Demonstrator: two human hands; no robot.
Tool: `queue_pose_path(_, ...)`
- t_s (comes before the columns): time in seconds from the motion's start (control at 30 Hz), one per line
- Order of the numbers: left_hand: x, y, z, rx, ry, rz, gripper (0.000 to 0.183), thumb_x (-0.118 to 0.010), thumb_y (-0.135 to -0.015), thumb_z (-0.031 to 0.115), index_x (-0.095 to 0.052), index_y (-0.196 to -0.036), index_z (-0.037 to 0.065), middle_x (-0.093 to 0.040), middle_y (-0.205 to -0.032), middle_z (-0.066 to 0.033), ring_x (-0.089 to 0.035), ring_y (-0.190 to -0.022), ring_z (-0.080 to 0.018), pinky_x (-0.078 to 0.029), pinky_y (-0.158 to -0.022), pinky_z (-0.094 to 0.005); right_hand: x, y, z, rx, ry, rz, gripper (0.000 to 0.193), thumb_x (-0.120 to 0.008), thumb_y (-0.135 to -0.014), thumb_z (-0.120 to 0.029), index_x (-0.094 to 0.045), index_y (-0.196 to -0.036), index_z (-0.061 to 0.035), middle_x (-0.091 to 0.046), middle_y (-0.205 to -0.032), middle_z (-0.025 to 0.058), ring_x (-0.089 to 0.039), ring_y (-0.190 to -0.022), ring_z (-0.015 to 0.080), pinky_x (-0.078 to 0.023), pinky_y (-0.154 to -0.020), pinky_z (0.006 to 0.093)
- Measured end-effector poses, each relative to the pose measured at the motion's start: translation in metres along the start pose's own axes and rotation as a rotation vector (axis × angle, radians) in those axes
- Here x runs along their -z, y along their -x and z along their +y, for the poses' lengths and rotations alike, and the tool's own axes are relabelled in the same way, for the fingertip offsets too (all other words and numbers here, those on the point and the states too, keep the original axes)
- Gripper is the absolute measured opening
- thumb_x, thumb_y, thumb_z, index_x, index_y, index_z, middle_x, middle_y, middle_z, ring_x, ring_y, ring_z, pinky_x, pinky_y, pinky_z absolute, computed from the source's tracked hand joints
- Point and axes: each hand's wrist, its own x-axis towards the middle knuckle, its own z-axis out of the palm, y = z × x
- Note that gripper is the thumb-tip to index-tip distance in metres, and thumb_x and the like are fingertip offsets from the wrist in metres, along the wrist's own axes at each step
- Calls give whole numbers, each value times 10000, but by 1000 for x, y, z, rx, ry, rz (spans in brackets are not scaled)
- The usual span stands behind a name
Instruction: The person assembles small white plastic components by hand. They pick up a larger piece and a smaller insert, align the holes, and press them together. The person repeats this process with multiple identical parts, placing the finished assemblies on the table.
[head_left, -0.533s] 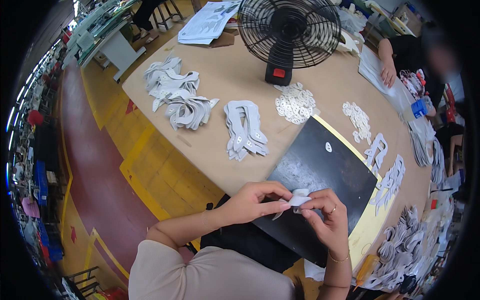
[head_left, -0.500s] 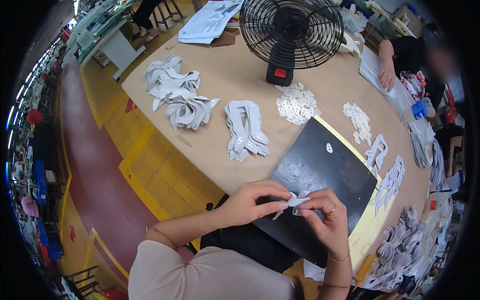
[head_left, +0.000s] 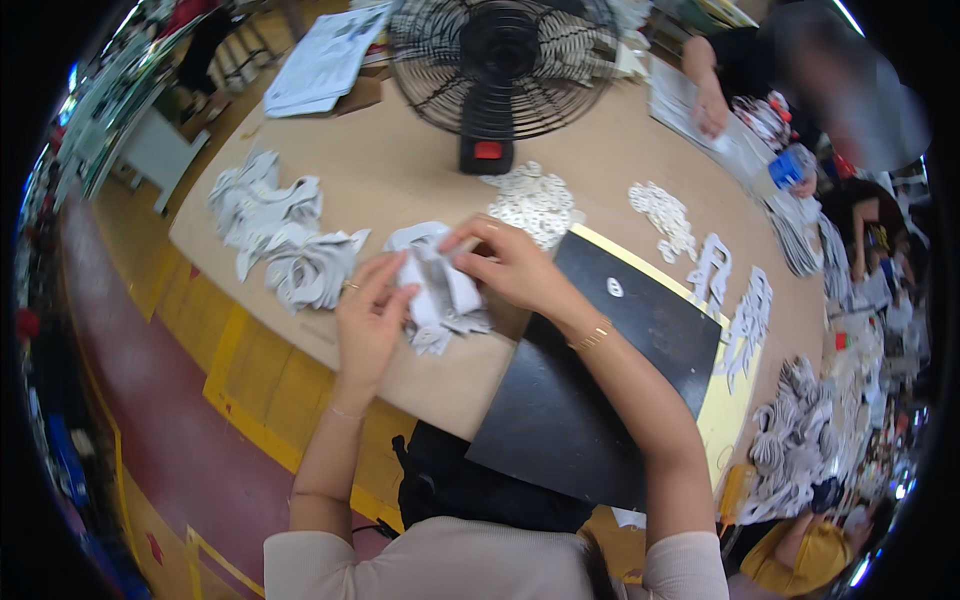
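Note:
A pale grey-white cut-out piece of soft material [head_left: 462, 290] is pinched between my two hands, its sides folded up. My left hand [head_left: 368, 312] grips its left side and my right hand [head_left: 508, 262] its right; motion blurs the fingertips somewhat. Directly beneath lies a neat stack of similar looped grey pieces [head_left: 418, 236], partly hidden by my hands. To the right, a black mat [head_left: 590, 390] bears one small white oval piece with holes [head_left: 615, 287]. Just beyond my right hand sits a heap of small white pieces [head_left: 530, 200].
A black fan [head_left: 500, 65] stands at the back beside printed papers [head_left: 325, 62]. Loose grey pieces [head_left: 285, 225] are heaped at left. More small pieces [head_left: 662, 222], grey cut-outs [head_left: 745, 320] and an orange bottle [head_left: 736, 492] lie right. Another person's hand [head_left: 710, 108] rests far right.
Both hands have moved left and away from me with the grey piece, from the black mat to the grey stack. The piece is now spread wider. The view has shifted too.

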Motion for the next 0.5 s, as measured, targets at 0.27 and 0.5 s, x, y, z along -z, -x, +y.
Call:
queue_pose_path(0.27,-10,-14,-12,-372,-681,163,388,-710,-846,29,-646,-1228,30,-533,-1185,-133,-540,-981,-252,-450,-841,-364,8,11,17,306,533,325,189,-664,-837,-78,-654,-1024,-53,-569,-1156,118,-552,-1091,311,-426,-951,407)
queue_pose_path(0.5,-46,7,13,-547,-654,-148,358,-685,-847,13,-649,-1203,10,-528,-1250,-156,-539,-1084,-300,-436,-917,-381,78,138,28,154,684,539,117,-680,-830,-94,-663,-934,-43,-592,-1059,110,-565,-1020,299,-460,-903,399)
